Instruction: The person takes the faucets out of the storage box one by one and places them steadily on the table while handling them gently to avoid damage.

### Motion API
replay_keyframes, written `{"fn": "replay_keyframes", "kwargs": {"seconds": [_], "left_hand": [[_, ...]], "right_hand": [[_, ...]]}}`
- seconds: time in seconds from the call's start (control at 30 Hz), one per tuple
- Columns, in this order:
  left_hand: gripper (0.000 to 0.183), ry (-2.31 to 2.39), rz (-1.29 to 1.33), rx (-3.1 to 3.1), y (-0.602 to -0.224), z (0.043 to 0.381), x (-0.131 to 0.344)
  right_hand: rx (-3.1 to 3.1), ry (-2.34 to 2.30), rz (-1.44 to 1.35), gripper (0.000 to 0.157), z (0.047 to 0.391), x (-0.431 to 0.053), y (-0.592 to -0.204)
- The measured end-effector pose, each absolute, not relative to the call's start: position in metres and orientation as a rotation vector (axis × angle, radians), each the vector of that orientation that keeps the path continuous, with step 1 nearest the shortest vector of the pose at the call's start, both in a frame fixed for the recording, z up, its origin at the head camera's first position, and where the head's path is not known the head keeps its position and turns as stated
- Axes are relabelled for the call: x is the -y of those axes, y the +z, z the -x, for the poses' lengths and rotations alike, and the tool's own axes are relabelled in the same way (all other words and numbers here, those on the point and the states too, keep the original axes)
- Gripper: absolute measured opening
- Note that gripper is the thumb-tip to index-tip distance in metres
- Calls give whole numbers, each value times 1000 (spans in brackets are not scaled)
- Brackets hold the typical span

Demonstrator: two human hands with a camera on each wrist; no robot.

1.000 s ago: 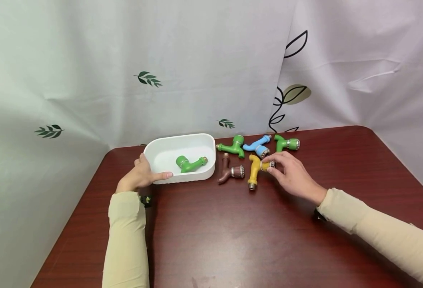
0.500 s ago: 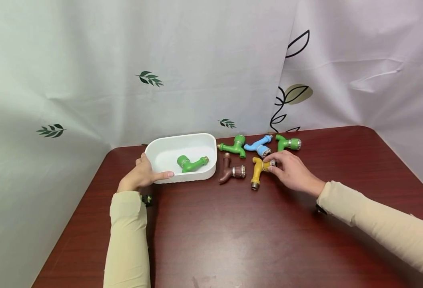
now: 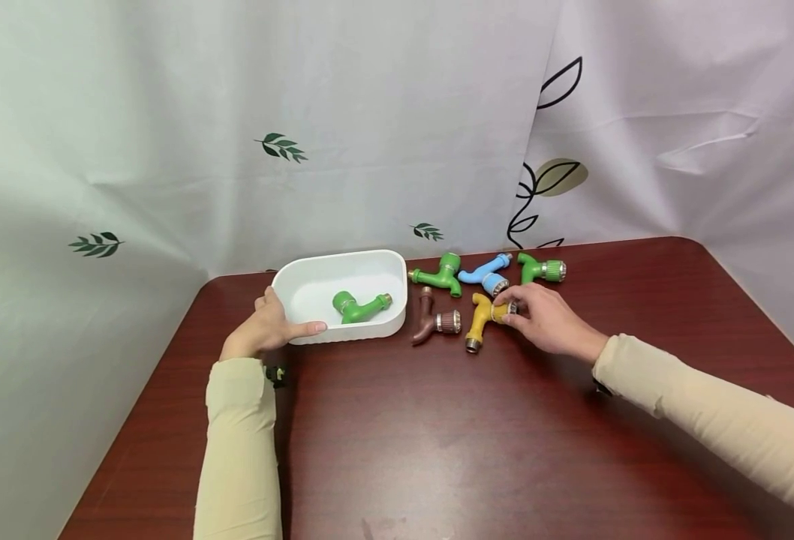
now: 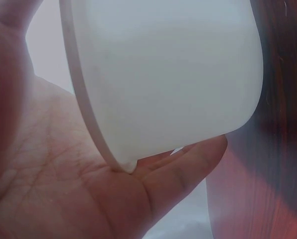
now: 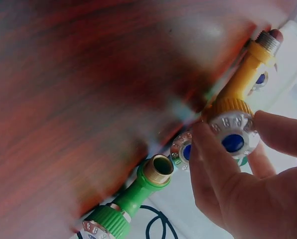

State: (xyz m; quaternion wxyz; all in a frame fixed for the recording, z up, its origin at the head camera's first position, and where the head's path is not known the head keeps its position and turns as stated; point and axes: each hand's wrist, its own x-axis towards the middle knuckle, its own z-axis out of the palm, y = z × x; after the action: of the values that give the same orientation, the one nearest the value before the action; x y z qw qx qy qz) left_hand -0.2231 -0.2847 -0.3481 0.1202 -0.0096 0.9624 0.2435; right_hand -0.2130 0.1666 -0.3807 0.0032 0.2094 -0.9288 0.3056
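Observation:
My left hand [image 3: 262,326] holds the left end of a white plastic tub [image 3: 363,332], thumb over its front rim. In the left wrist view the fingers lie along the outside of the tub [image 4: 173,84]. A green tap [image 3: 365,309] lies inside it. On the right, my right hand [image 3: 547,319] pinches the ribbed knob of a yellow tap [image 3: 480,319] between thumb and fingers. Seen from the right wrist, the yellow tap [image 5: 240,77] shows its threaded end and the blue centre of its knob. Whether it touches the table is unclear.
A brown tap [image 3: 425,324] lies between the tub and the yellow tap. Behind are a green tap [image 3: 440,277], a light blue tap [image 3: 483,273] and another green tap [image 3: 539,270], near the table's back edge. A white curtain [image 3: 383,135] hangs behind the table [image 3: 397,435].
The yellow tap's threaded end has swung slightly between frames, with my right hand on its knob throughout. My left hand stays on the tub, and the other taps lie where they were.

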Motion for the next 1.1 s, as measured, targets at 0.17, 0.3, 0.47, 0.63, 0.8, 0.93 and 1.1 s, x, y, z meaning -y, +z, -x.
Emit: {"fn": "replay_keyframes", "kwargs": {"seconds": [0.17,0.3,0.47,0.63,0.8,0.93,1.1], "left_hand": [[135,698,29,-2819,-348,222,285],[133,696,24,-2826,-349,222,285],[131,721,15,-2833,-350,222,285],[132,733,19,-2829,-350,222,285],[134,694,24,-2823,-350,222,285],[135,684,23,-2820,-350,222,285],[137,681,27,-2817,-350,222,286]], "right_hand": [[2931,922,-680,24,214,-168,-381],[2942,909,-697,25,216,-169,-382],[2963,912,-701,26,217,-168,-383],[2956,868,-723,26,217,-168,-382],[2950,826,-737,31,217,-167,-382],[2965,798,-717,40,216,-166,-379],[2924,804,-740,39,217,-164,-373]]}}
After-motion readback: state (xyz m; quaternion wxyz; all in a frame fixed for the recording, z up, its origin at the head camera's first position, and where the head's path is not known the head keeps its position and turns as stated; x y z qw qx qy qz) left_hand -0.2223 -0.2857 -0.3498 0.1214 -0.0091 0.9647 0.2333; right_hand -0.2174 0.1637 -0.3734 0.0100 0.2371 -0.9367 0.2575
